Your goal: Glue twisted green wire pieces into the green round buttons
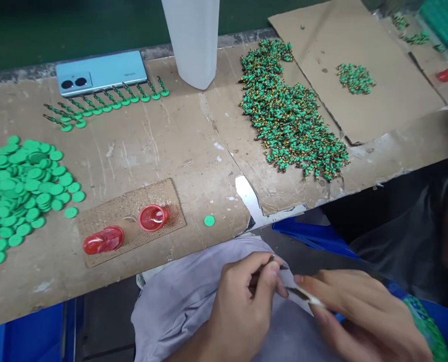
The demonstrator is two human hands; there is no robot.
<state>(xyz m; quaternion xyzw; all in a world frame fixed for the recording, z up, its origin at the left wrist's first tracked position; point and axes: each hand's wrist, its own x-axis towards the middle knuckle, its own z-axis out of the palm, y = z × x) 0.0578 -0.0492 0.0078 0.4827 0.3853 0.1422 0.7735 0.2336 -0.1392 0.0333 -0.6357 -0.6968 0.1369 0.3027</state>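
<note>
Nearby, red cup point(141, 219), contents unclear; left grip point(246, 294) tight on tiny piece point(272, 258), right grip point(359, 301) on thin tool point(303, 295).

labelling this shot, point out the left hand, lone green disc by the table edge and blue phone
Left hand point(245, 299), head view, on its thumb side
Lone green disc point(209, 221), head view, middle of its face
Blue phone point(108, 73), head view, back cover

Matt plastic-looking discs point(31, 186), glossy plastic cup point(153, 217), rough-grained board point(132, 233), matt cloth garment point(178, 306)
</note>
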